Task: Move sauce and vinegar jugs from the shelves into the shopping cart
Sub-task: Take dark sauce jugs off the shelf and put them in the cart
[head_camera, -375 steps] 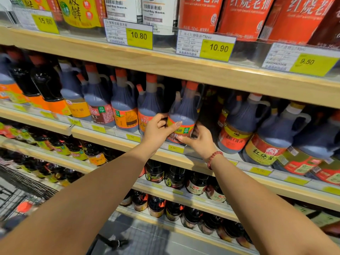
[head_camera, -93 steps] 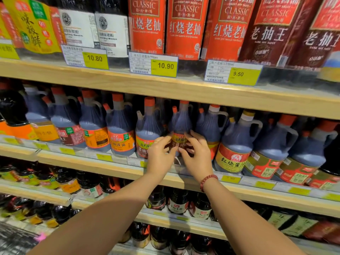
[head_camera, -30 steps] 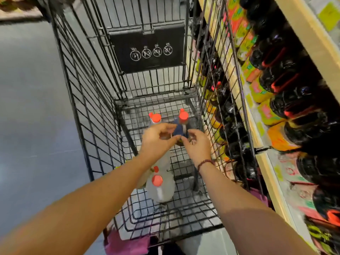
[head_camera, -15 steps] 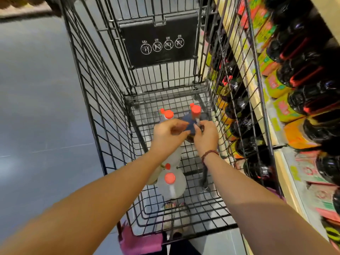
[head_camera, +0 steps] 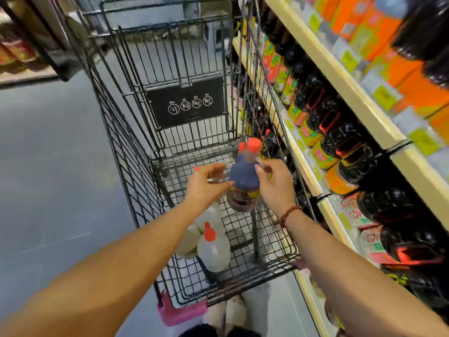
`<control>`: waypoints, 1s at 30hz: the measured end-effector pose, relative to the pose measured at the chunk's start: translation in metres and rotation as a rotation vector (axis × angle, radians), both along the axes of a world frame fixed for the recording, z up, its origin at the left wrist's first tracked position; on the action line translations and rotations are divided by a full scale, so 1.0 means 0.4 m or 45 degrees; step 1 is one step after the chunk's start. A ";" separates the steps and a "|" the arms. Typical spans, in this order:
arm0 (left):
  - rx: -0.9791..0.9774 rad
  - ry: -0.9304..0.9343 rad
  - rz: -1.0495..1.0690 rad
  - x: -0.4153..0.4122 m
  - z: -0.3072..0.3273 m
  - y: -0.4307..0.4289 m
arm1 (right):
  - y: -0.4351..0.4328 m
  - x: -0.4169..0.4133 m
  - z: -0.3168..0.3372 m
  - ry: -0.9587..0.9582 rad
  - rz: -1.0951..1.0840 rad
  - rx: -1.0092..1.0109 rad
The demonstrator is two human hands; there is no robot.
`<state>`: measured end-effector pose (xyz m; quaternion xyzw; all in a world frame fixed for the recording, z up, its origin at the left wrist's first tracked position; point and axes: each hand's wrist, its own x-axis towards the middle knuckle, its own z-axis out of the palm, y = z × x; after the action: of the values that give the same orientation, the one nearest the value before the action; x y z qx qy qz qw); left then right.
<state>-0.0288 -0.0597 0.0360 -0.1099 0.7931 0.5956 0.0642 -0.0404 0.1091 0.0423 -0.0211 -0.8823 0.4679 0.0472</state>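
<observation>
While both arms reach down into the shopping cart [head_camera: 121, 142], the dark jug [head_camera: 244, 177] stands upright between the two hands, inside the basket toward its right wall. Its red cap [head_camera: 254, 144] points up, and the picture is blurred around it. Whether its base rests on the wire floor cannot be told.

Left hand [head_camera: 206, 184]: fingers fairly straight and spread, tips touching the jug's left shoulder. Right hand [head_camera: 274, 184]: thumb and fingers curled against the jug's right side, holding it. A bead bracelet [head_camera: 290, 215] sits on the right wrist.

Pale jugs [head_camera: 213, 250] with red caps stand together at the near end of the basket, below the left forearm and apart from the dark jug. A black placard [head_camera: 185, 103] with round symbols hangs on the far panel of the cart.

Shelves [head_camera: 340, 76] run just beside the cart on the right, stocked with dark bottles [head_camera: 340, 142] bearing orange and green labels.
</observation>
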 end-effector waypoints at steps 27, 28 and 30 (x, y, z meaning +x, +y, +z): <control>0.557 0.121 -0.894 0.076 0.509 0.285 | 0.309 0.258 0.647 0.337 -0.290 -0.386; 0.569 0.116 -0.902 0.089 0.505 0.303 | 0.322 0.269 0.643 0.339 -0.323 -0.374; 0.596 0.081 -0.899 0.113 0.493 0.335 | 0.344 0.294 0.637 0.357 -0.390 -0.338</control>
<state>0.0165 0.0743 0.2333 0.2046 0.6270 0.7041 0.2632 0.0770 0.2468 0.2971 -0.0957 -0.7844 0.5654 0.2363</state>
